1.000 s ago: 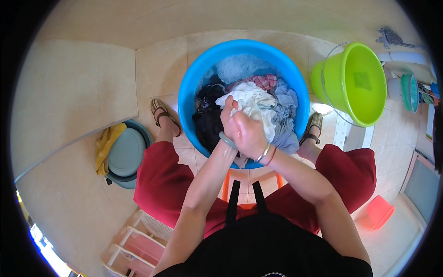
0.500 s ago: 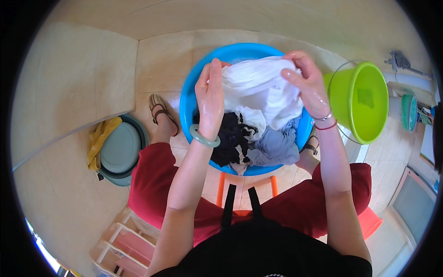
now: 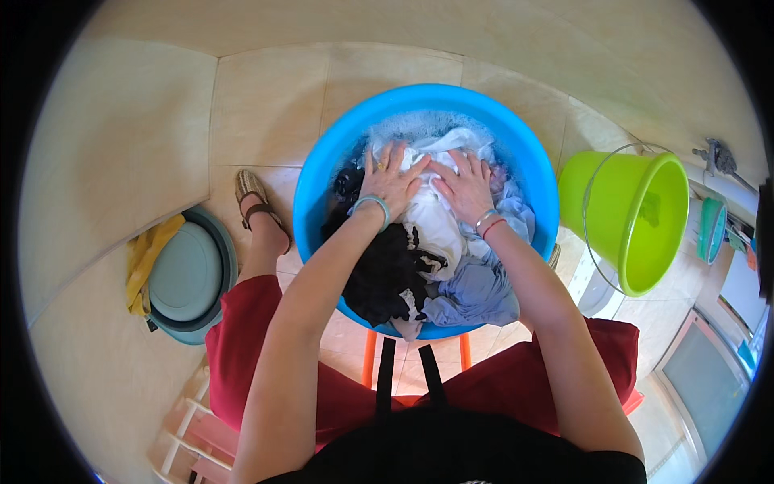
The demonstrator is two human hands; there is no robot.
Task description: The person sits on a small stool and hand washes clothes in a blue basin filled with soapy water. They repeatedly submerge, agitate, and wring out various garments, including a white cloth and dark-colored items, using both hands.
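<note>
A round blue basin of soapy water and laundry stands between my feet. White cloth lies in its middle, partly under the suds. My left hand presses down on the cloth, fingers spread. Beside it my right hand lies flat on the same cloth, its fingers apart too. Black clothing is heaped in the near left part of the basin. A grey-blue garment rests against the near right rim. The exact kind of the white piece cannot be made out.
A lime-green bucket with a wire handle leans tilted to the right of the basin. At left, stacked grey-green basins have a yellow cloth beside them. Orange stool legs show near the basin. Walls stand ahead and left.
Both hands have come down from holding the white cloth raised above the basin. They have let go and now press it into the soapy water. My view has shifted slightly.
</note>
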